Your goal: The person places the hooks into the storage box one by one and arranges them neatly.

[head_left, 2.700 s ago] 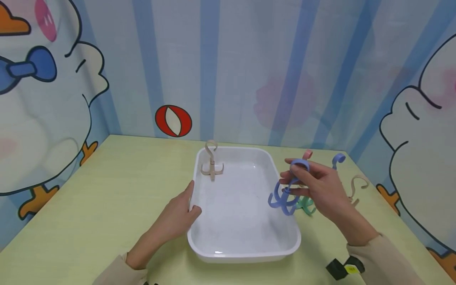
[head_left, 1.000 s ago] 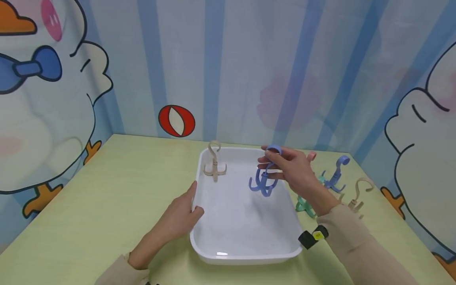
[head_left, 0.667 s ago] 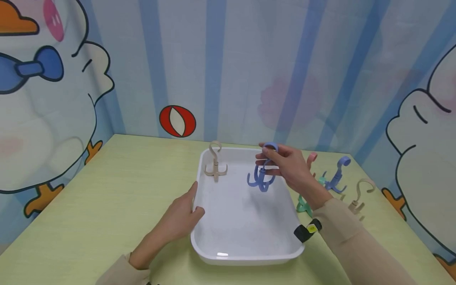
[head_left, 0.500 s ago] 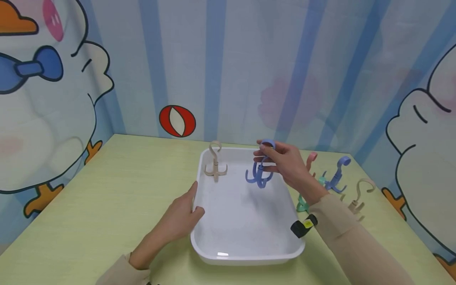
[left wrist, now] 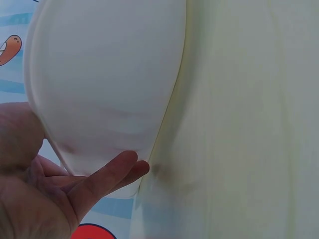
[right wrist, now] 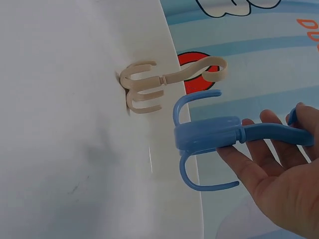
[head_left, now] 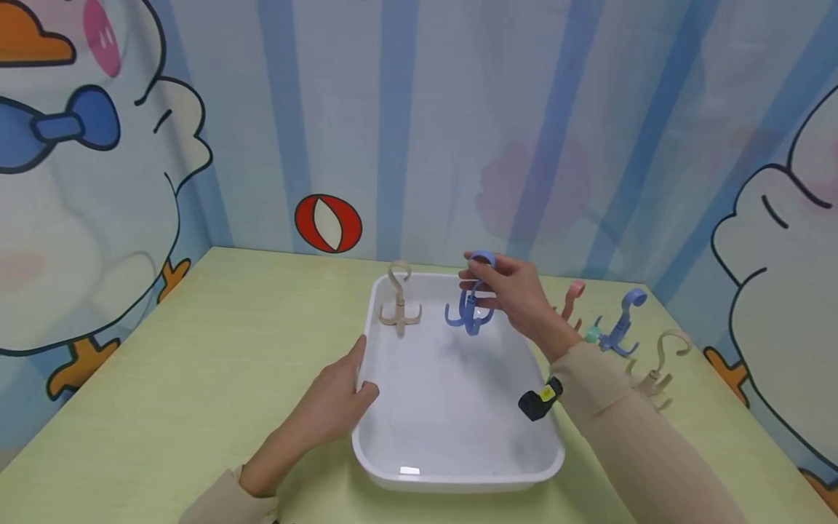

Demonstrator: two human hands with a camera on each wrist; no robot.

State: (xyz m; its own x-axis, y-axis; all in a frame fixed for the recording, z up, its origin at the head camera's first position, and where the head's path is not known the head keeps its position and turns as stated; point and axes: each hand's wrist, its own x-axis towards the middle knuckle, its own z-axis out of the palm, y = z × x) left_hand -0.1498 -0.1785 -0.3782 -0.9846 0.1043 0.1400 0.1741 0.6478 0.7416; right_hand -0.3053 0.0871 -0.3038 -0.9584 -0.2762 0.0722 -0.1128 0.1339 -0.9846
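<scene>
My right hand [head_left: 517, 295] pinches a blue multi-prong hanger hook [right wrist: 207, 135] by its curved top, holding it above the far part of a white plastic tray [head_left: 452, 486]. Its prongs point up around the stem and a shadow falls on the tray floor below. Inside the tray's far left corner stands a beige hanger hook [head_left: 400, 309] of the same kind, its top rising above the rim. My left hand [head_left: 330, 400] grips the tray's left rim, thumb over the edge and fingers [left wrist: 107, 177] along the outer wall.
Right of the tray, on the pale yellow table [head_left: 281, 313], sit more hooks: a pink one [head_left: 573, 292], a blue one [head_left: 618, 331], a beige one [head_left: 655, 378] and a bit of green [head_left: 592, 334]. A striped cartoon curtain [head_left: 445, 145] stands behind.
From the tray's right side, my right hand has carried the blue hanger hook left and toward the tray's far end. The left hand keeps its grip on the rim.
</scene>
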